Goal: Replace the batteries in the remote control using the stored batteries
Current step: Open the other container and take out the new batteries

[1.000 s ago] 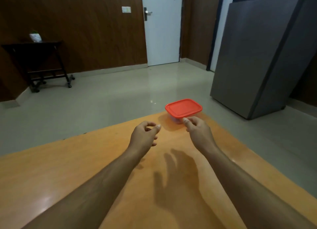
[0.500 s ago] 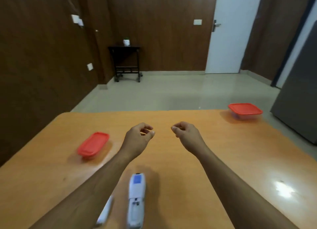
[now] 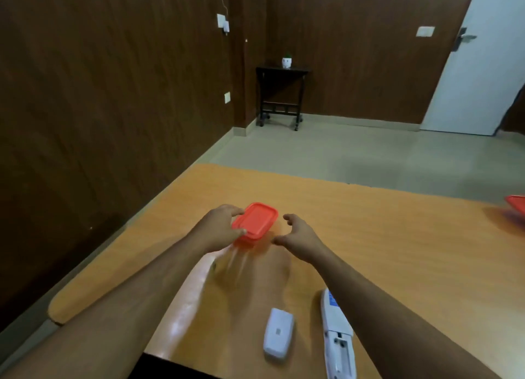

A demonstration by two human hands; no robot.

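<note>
Head view shows the left hand [image 3: 220, 231] gripping the near-left side of a small container with a red lid [image 3: 254, 221], thumb along its near edge and fingers round the far-left corner, while the right hand [image 3: 298, 233] hovers just beside the container's right side, fingers spread and curved, holding nothing. The container looks lifted or sliding toward the person — a blurred streak shows beneath it — so I cannot tell whether its base touches the table [image 3: 383, 236]. To do this step well, I judge the right hand should take the opposite side so the box comes in level, then be set down near the remote control [image 3: 338, 339] before the lid is peeled from a corner; a one-sided grip could tip it. The remote lies at the near edge, back side up, its battery bay uncovered and, as far as can be seen, empty; the white cover [image 3: 278, 334] lies just beside it to the left. What the container holds is hidden by the opaque lid and the blur — presumably the stored batteries, though that is a guess. A second red-lidded container [image 3: 517, 209] sits at the far right edge of the frame, cut off, its contents unseen.
</note>
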